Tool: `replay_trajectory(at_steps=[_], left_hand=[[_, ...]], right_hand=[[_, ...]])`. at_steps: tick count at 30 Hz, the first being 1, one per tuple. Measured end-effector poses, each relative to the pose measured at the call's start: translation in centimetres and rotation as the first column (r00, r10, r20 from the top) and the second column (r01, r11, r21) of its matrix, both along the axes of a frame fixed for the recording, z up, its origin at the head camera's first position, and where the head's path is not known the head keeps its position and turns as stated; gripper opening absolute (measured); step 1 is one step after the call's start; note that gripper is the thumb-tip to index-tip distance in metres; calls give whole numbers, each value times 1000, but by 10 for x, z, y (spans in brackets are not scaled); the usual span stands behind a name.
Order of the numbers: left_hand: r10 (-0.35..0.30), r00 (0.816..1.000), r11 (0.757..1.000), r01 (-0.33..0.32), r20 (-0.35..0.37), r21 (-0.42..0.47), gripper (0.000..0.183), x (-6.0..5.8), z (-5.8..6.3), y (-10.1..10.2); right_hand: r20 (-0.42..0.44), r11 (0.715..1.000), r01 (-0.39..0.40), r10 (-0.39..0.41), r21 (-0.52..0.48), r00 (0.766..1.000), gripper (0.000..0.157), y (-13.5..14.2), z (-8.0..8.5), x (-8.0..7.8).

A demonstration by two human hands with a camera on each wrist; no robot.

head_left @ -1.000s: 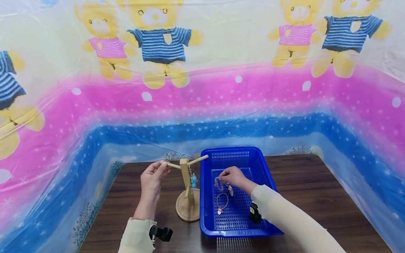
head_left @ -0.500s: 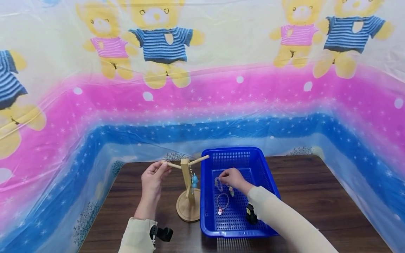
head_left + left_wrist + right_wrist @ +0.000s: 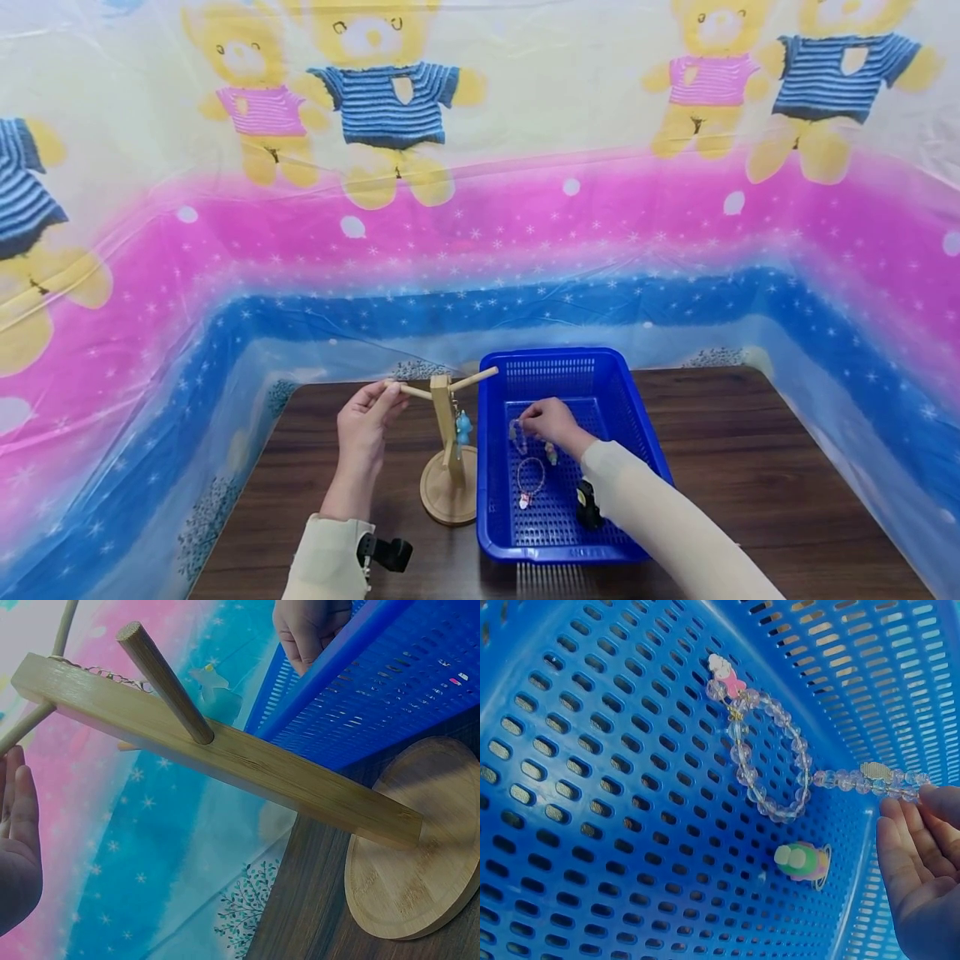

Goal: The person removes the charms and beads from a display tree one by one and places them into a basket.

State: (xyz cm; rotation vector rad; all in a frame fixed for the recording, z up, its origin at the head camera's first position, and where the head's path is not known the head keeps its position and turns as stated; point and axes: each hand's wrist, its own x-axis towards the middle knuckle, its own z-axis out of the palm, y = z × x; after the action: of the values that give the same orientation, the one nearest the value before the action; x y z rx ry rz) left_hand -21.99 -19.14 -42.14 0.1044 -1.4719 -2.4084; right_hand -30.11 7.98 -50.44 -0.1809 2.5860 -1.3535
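My left hand (image 3: pixel 363 421) pinches the outer end of a peg (image 3: pixel 415 391) on a wooden stand (image 3: pixel 442 421) with a round base. A blue figure keychain (image 3: pixel 462 427) hangs from the stand by a chain. Over the blue plastic basket (image 3: pixel 491 546), my right hand (image 3: pixel 553 422) pinches a clear beaded bracelet (image 3: pixel 870 780) between thumb and fingers. Its beads hang inside the basket. Another beaded bracelet (image 3: pixel 775 810) with a pink-and-white charm (image 3: pixel 724 673) lies on the basket floor. Near it is a small green-and-pink figure (image 3: pixel 801 860) with a metal ring.
Stand and basket are close together on a dark wood table (image 3: pixel 757 467), one peg reaching over the basket's rim. A printed bear curtain (image 3: pixel 480 250) encloses the table at the back and sides. The stand's front peg (image 3: pixel 165 682) points toward the left wrist camera.
The right forearm and its wrist camera have shifted slightly left. The right hand keeps hold of the bracelet, and the left hand stays on the peg. The head view has shifted a little.
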Motion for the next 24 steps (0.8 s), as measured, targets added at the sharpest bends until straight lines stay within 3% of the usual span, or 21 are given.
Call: replay_trajectory(at_steps=[9,24], left_hand=[[5,1000,1000,-5,10,-4,29,0,0,0],[7,1000,1000,-7,18,-9,33,-1,1,-1]], right_hand=[[37,999,54,-54,-3,998,18,7,-7,-7],[20,992,126,-126,31,992,17,20,-18,-17]])
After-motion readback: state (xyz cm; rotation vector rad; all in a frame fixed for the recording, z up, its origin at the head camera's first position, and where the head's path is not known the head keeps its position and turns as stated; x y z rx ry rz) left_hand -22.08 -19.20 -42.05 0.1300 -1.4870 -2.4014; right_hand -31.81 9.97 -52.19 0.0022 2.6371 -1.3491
